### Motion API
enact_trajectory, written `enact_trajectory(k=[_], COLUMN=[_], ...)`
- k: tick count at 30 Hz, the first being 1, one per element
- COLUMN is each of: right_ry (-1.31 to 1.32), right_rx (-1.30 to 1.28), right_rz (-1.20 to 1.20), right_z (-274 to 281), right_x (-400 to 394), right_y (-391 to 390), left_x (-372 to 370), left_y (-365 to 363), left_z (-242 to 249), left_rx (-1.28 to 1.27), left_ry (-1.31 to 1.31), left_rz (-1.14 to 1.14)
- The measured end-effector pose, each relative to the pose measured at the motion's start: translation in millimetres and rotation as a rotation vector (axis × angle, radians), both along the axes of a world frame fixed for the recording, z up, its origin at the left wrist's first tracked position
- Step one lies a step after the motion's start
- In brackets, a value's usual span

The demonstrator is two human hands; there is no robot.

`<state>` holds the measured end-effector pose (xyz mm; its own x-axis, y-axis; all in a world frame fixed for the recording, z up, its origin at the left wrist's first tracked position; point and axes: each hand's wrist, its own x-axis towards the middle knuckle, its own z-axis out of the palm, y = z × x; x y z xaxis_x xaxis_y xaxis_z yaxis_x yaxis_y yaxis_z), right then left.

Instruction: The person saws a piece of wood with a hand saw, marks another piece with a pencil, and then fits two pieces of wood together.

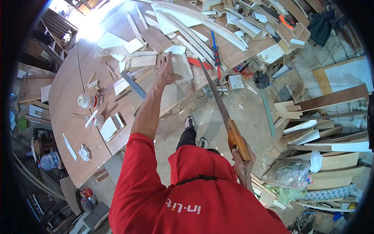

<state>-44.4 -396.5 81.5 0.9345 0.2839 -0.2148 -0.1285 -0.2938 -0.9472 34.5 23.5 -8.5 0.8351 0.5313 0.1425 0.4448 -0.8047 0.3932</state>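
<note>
My right hand [244, 160] is wrapped round the wooden handle of a handsaw [236, 134], out in front of the workbench. The saw's long dark blade [215, 93] slants up and left, its tip near the bench edge. Stretched over the bench, my left hand [167, 72] has its fingers spread, overlapping a pale board [182, 66] at the near edge. A brown board [156, 39] lies just beyond the fingers. To the right of the hand are a red tool [199, 63] and a blue-and-red tool [216, 54].
The brown workbench [64, 117] carries white offcuts, long strips [187, 33], a dark metal straightedge [133, 84] and a white jar [83, 100]. Wood scraps fill the far right end. Boards [331, 146] and plastic bags [286, 173] are stacked on the right side of the floor.
</note>
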Motion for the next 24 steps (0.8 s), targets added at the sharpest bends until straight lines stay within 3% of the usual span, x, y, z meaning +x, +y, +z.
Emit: enact_trajectory(k=[3,5,6,8,11,12,14,16,18,24], right_ry=[-0.001,-0.037,-0.037,-0.058,0.029,0.028,0.006,0.006,0.007,-0.071], right_rx=[-0.016,-0.011,-0.008,-0.036,-0.027,-0.027,0.002,-0.007,-0.015,0.028], right_rz=[0.006,0.004,0.004,0.005,0.028,0.026,0.015,0.026,0.031,0.041], right_z=[2,-1,-1,-1,-1,-1,0,1,1,1], right_x=[2,4,5,6,7,7,6,6,5,0], right_y=[2,3,4,3,2,1,-1,-3,-4,0], left_x=[3,-6,-11,-22,-27,-25,-24,-27,-33,-48], left_y=[3,-3,-8,-19,-7,-8,-11,12,27,20], left_z=[6,25,32,41,16,25,47,15,-3,-25], left_rx=[-0.146,-0.297,-0.295,-0.023,-0.189,-0.19,-0.348,-0.259,-0.4,-0.277], left_ry=[-0.132,-0.376,-0.375,-0.579,-0.488,-0.488,-0.355,-0.477,-0.246,-0.025], left_rz=[-0.041,-0.073,-0.074,-0.123,-0.039,-0.041,0.172,0.127,0.103,0.188])
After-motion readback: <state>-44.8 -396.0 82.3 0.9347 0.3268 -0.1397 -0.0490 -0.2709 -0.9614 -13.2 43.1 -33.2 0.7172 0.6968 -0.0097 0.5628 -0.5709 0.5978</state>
